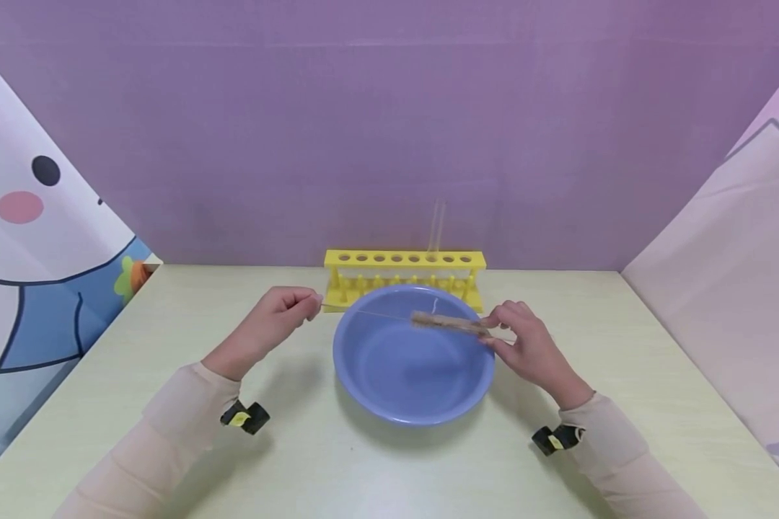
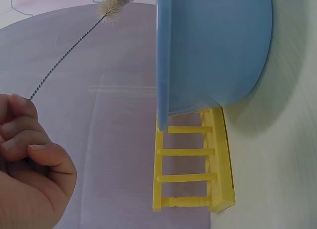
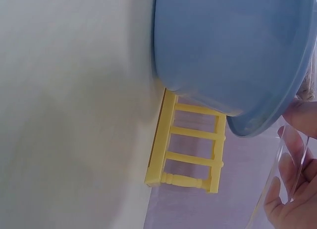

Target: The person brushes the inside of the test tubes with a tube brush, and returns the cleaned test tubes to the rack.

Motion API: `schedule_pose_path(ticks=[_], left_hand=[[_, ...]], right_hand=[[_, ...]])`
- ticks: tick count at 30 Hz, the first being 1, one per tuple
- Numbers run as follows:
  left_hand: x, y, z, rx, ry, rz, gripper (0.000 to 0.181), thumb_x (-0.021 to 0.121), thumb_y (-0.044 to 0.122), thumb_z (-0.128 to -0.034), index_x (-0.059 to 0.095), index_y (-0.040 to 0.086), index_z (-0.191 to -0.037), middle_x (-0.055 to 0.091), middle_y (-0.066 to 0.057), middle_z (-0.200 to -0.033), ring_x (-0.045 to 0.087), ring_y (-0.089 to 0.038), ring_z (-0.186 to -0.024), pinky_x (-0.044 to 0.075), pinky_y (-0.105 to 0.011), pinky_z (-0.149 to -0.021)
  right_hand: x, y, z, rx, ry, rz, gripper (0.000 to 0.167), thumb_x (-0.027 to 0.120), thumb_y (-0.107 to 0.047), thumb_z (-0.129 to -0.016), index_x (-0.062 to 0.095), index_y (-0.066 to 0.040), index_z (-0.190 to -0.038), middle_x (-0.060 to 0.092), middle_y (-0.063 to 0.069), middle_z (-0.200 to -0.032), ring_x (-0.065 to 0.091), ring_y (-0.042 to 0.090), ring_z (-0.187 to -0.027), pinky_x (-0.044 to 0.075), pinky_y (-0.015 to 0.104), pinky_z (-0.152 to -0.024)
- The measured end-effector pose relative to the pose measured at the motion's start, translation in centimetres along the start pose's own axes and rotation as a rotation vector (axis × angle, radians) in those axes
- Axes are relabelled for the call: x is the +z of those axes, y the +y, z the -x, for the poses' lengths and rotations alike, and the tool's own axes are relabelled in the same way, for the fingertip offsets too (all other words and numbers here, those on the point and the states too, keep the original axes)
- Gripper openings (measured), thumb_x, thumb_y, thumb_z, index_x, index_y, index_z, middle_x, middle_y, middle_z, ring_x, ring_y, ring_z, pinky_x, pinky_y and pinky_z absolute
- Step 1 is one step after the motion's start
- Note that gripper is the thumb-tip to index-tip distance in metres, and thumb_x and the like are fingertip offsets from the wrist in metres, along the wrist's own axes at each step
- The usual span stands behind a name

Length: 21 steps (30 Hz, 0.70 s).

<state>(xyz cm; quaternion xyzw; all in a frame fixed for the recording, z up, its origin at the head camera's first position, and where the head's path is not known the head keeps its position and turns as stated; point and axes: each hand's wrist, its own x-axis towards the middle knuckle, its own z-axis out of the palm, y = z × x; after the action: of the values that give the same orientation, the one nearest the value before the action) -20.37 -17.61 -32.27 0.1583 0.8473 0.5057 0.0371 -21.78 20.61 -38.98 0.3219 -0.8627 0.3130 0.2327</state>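
My left hand (image 1: 288,308) holds the thin twisted-wire handle (image 2: 69,55) of a test tube brush (image 1: 428,319), left of the basin. My right hand (image 1: 522,337) pinches a clear test tube (image 3: 293,177) between thumb and fingers, near the basin's right rim. Most of the brush's tan bristles lie inside the tube, and a tuft (image 2: 111,8) sticks out at its left end. Both tube and brush are held nearly level above the blue basin (image 1: 389,386).
Behind the basin stands a yellow test tube rack (image 1: 405,259) with an upright clear test tube (image 1: 436,231) in it. A purple cloth (image 1: 376,130) hangs at the table's back edge. Printed cloths flank the pale table (image 1: 376,468).
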Motion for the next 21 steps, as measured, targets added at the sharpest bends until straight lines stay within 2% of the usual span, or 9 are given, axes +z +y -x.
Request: schedule_pose_path(ticks=[4,14,21], left_hand=[[-0.18,0.11,0.02,-0.010,-0.004,0.012,0.032,0.046,0.016,-0.0987,0.048,0.004,-0.069,0.045,-0.010,-0.076,0.044,-0.023,-0.079,0.040,-0.032,-0.072],[-0.57,0.25,0.26,-0.016,0.005,0.017,0.032,0.046,0.017,-0.0991,0.047,0.004,-0.069,0.043,-0.007,-0.073,0.043,-0.023,-0.076,0.039,-0.031,-0.070],[-0.67,-0.01,0.25,-0.022,-0.013,0.044,0.033,0.046,0.020,-0.0995,0.047,0.005,-0.070,0.041,-0.008,-0.074,0.042,-0.025,-0.078,0.039,-0.031,-0.071]], right_hand=[[-0.11,0.10,0.00,-0.012,0.010,-0.005,0.029,0.080,0.002,-0.068,0.059,-0.012,-0.084,0.059,-0.001,-0.082,0.049,0.022,-0.079,0.045,0.035,-0.066],[-0.28,0.37,0.29,-0.017,0.022,-0.015,0.029,0.081,0.002,-0.067,0.059,-0.010,-0.082,0.061,0.003,-0.082,0.049,0.017,-0.081,0.042,0.026,-0.066],[-0.48,0.41,0.35,-0.017,0.017,-0.010,0.028,0.080,0.002,-0.068,0.060,-0.009,-0.083,0.060,0.002,-0.082,0.048,0.017,-0.081,0.042,0.025,-0.066]])
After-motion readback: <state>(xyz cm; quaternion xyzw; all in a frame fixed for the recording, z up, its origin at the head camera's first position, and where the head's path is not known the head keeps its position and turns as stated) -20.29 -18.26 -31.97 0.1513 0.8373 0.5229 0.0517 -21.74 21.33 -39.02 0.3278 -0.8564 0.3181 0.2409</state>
